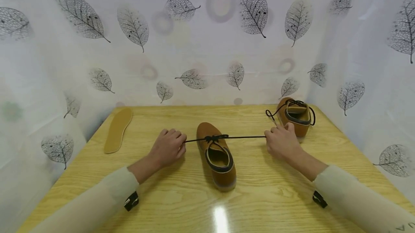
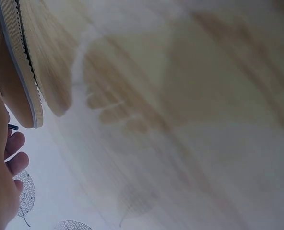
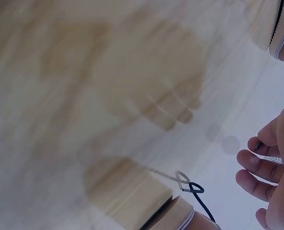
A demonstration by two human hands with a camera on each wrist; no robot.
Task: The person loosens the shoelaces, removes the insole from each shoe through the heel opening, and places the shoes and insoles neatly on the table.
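A brown shoe (image 1: 225, 179) stands in the middle of the table, its toe pointing away from me. Its black shoelace (image 1: 246, 137) is knotted over the tongue, and both ends stretch out sideways in a nearly straight line. On the left, my left hand (image 1: 168, 146) grips one lace end; the lace tip (image 2: 13, 127) pokes out of the fingers in the left wrist view. My right hand (image 1: 282, 141) pinches the other end between thumb and forefinger, with a bit of lace (image 3: 259, 145) visible there in the right wrist view.
Just beyond my right hand stands a second brown shoe (image 1: 299, 129) with a loose black lace. A tan insole (image 1: 118, 130) lies at the table's far left. The glossy wooden table (image 1: 175, 204) is bordered by a leaf-patterned white curtain (image 1: 207, 45).
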